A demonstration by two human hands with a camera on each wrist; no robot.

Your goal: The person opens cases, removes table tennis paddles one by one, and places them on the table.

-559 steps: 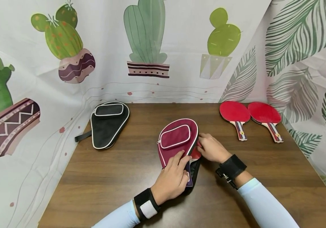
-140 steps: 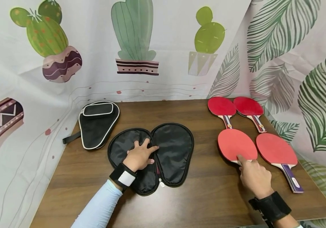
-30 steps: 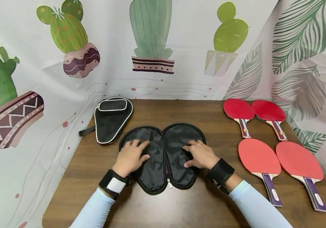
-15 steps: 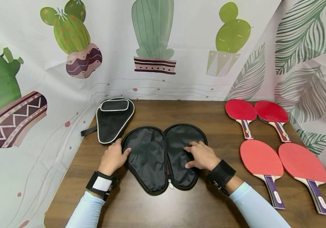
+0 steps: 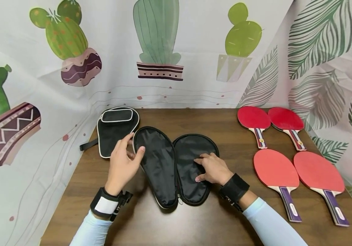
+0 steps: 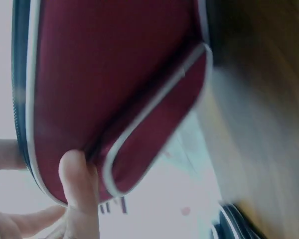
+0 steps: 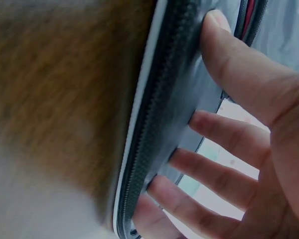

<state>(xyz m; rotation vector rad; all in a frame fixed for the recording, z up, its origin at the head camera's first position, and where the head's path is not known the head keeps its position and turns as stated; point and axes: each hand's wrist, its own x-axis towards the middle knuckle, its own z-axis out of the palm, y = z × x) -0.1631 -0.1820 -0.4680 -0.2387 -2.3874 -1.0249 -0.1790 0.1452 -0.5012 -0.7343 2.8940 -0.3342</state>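
A table tennis paddle case lies unzipped and spread out mid-table, black lining up. Its left half point(image 5: 159, 167) is lifted and tilted off the table; the right half point(image 5: 186, 150) lies flat. At the outer left edge, my left hand point(image 5: 122, 167) pinches the raised half between thumb and fingers. The left wrist view shows that half's burgundy outside point(image 6: 114, 59) with a white-piped pocket point(image 6: 154, 134). My right hand point(image 5: 216, 169) rests its spread fingertips on the right half's lining, seen also in the right wrist view, with the zipper edge point(image 7: 154, 109) beneath.
A black case point(image 5: 114, 133) with a strap stands at back left, close to my left fingers. Two dark red paddles point(image 5: 254, 117) lie at back right. Nearer, two orange-red paddles point(image 5: 275, 167) with purple handles lie side by side. A cactus-print cloth point(image 5: 194, 41) hangs behind.
Both orange-red paddles have left the case and lie at right. My left hand has moved from the lining to the outer edge and raised the left half. My right hand stays put.
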